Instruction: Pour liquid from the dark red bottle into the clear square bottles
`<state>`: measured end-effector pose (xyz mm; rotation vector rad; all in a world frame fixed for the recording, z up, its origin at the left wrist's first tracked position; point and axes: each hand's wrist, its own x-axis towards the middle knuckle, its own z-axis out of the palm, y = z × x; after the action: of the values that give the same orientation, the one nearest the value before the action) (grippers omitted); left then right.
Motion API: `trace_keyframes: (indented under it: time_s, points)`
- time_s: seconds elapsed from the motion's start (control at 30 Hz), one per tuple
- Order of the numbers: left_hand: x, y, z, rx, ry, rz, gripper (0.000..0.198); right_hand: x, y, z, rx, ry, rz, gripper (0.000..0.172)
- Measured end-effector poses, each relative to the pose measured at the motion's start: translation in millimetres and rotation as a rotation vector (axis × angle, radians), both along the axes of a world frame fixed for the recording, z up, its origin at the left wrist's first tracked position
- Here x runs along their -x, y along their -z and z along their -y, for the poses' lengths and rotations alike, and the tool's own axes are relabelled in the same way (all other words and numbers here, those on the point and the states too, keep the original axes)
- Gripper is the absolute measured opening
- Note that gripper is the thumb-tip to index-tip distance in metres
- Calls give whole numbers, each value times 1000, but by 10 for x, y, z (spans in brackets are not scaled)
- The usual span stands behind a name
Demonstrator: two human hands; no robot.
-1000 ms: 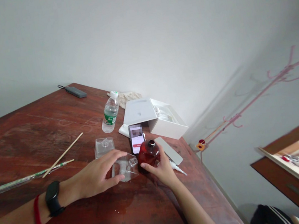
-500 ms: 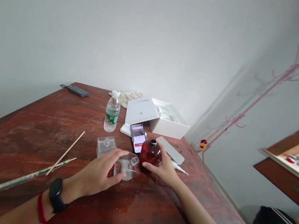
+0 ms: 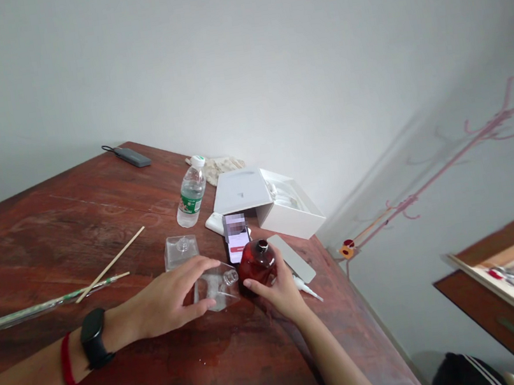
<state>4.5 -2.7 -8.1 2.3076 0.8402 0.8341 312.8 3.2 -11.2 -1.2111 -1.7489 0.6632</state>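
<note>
My right hand (image 3: 281, 288) wraps around a dark red, see-through bottle (image 3: 256, 266) with an uncapped neck, upright on the table. To its left, my left hand (image 3: 182, 293) holds a clear, square-shouldered bottle (image 3: 216, 288) between thumb and fingers. That bottle's open neck points towards the red one. Behind the left hand stands a second clear square bottle (image 3: 182, 250). A white pointed nozzle piece (image 3: 309, 289) lies just right of my right hand, by a grey flat panel (image 3: 293, 258).
Behind the hands are a lit phone (image 3: 239, 246), a white box (image 3: 289, 216) with its lid raised, and a water bottle (image 3: 191, 193). A wooden stick (image 3: 113, 262) crosses a wrapped one (image 3: 37, 310) at left. A grey pouch (image 3: 133, 156) lies at the far corner.
Both hands keep their hold on the bottles. The whole view has shifted very slightly; nothing else visibly differs.
</note>
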Motion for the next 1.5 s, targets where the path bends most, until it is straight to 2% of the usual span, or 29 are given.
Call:
trace_keyframes:
  time_s: [1.5]
  points:
    - [-5,-38,16,6,-6,-6,56,17,-20,21,37,-15,-29,93]
